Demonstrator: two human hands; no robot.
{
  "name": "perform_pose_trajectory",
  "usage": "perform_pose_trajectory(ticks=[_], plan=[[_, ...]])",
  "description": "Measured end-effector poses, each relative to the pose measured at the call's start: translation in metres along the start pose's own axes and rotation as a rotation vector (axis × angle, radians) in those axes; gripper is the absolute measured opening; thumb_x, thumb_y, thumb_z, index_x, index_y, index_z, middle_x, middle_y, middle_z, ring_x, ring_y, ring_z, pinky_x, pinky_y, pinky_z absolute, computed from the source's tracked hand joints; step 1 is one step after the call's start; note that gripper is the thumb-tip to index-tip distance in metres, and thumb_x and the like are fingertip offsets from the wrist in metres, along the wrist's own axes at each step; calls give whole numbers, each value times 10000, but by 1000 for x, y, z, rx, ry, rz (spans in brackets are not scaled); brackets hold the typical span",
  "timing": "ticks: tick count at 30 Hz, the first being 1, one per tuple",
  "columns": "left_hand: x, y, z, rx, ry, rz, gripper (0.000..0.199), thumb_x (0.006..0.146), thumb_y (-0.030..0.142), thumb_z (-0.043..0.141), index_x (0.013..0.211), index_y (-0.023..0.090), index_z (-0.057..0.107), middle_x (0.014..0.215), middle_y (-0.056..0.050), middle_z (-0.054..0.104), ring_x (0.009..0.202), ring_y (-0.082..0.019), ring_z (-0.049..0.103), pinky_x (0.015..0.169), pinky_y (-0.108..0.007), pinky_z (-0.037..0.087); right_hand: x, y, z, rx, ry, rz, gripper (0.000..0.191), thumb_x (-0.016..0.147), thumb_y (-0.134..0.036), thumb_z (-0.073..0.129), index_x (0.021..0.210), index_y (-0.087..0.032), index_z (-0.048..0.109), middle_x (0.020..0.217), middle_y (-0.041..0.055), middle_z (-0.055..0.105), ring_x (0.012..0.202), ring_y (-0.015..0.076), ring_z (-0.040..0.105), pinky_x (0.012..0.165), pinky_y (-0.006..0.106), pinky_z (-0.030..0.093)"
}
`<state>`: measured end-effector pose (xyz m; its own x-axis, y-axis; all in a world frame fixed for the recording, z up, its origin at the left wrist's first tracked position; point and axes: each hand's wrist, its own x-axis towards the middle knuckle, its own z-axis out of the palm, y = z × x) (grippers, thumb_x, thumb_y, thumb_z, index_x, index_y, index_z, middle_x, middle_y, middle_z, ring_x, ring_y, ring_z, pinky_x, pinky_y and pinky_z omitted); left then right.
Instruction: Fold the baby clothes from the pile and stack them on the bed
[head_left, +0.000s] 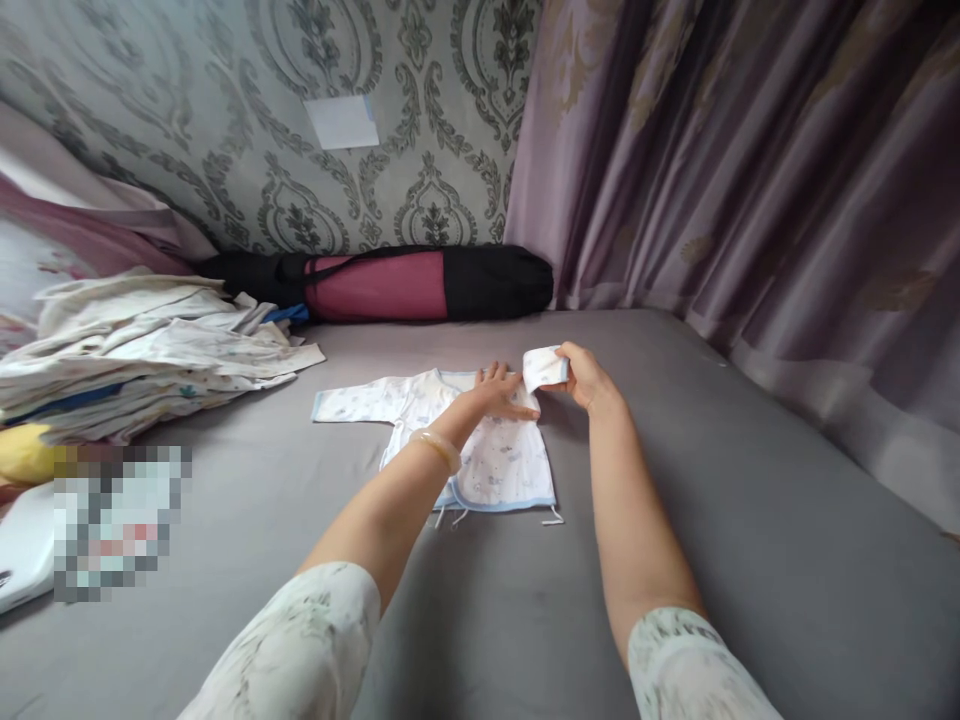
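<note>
A small white baby shirt (504, 465) with blue trim and a faint print lies spread on the grey sheet. One sleeve stretches out flat to the left; white ties hang from the lower hem. My left hand (501, 392) rests on the upper right part of the shirt, fingers spread. Between the thumb and fingers of my right hand (585, 378) is the cuff end of the other sleeve (541, 368), raised and bent up off the sheet. Part of the shirt's left side is hidden by my left forearm, which wears a pale bangle (436, 450).
A heap of folded clothes (150, 345) lies at the left, near a yellow item (34, 452) and a white object (30, 545) beside a blurred patch. Along the patterned wall lies a black and maroon long bag (375, 285). Purple curtains (720, 170) hang at the right.
</note>
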<state>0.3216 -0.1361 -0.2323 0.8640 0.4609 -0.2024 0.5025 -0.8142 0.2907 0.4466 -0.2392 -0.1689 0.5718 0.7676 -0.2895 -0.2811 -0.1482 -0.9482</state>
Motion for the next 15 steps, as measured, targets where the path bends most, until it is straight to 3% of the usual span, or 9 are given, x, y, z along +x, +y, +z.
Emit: perform_pose_trajectory(ticks=[4, 10, 15], plan=[[-16, -8, -6, 6, 66, -53, 1050, 737, 758, 564, 1529, 163, 216, 1620, -218, 63, 1491, -388, -40, 1163, -601, 53, 5, 7, 10, -20, 24, -21, 93, 790, -169, 471, 825, -166, 557, 627, 3, 627, 523, 156, 616, 443, 266, 540], [-83, -26, -15, 28, 107, -198, 784, 878, 504, 565, 1500, 124, 276, 1609, -215, 151, 1495, -368, 37, 1176, -546, 118, 6, 24, 39, -134, 21, -90, 89, 778, -206, 500, 747, -166, 573, 580, 12, 591, 535, 169, 614, 443, 261, 538], [-134, -30, -6, 27, 159, -286, 701, 924, 462, 507, 1503, 130, 294, 1606, -176, 206, 1497, -348, 74, 1179, -535, 153, 8, 55, 67, -385, 89, -155, 204, 839, -345, 536, 969, -192, 571, 712, 9, 625, 610, 168, 632, 558, 291, 570]])
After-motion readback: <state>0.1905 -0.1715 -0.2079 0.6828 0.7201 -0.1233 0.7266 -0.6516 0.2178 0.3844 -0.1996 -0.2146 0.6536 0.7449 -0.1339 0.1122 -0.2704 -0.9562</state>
